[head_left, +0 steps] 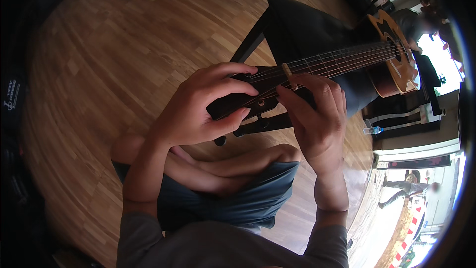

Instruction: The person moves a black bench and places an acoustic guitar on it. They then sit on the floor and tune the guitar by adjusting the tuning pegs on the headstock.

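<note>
Guitar [347, 60] runs centre to upper right of frame. I observe left hand [198, 97] fingers parted over its head [267, 75]; right hand [320, 109] fingers curled beside the pale bar [286, 69], grip undeterminable. I advise light, steady fingertip pressure.

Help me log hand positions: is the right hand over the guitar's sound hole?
No, the right hand is at the pale nut beside the headstock, well away from the sound hole.

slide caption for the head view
Left hand at the headstock and right hand by the nut of an acoustic guitar on a black bench.
</note>
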A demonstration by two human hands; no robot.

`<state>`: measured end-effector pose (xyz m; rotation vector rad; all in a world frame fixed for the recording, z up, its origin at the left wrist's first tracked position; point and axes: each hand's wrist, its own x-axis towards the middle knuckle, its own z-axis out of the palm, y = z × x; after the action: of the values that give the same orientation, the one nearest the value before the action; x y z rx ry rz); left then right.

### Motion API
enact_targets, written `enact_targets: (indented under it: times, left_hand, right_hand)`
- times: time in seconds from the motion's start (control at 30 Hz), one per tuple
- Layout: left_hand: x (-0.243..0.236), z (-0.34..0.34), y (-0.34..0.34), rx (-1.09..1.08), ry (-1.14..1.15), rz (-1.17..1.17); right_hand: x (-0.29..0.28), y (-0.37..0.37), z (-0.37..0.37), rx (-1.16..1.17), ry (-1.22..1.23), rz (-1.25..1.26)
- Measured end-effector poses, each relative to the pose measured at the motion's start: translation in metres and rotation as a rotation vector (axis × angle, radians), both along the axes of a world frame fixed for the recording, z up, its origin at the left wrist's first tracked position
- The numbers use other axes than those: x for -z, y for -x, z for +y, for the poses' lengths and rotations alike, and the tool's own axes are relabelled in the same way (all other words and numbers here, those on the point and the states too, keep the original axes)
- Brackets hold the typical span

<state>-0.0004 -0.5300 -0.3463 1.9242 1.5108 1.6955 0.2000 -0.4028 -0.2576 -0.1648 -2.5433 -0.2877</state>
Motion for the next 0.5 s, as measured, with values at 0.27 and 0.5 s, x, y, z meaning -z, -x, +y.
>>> enact_targets:
  times: [0.27, 0.5]
  left_hand:
    - [0.0, -0.001, -0.001, -0.026, -0.015, 0.009]
    - [-0.001, 0.0, -0.002, -0.056, -0.019, 0.028]
  right_hand:
    - [-0.026, 0.015, 0.011, -0.185, -0.178, -0.21]
    - [-0.022, 0.016, 0.023, -0.269, -0.148, -0.231]
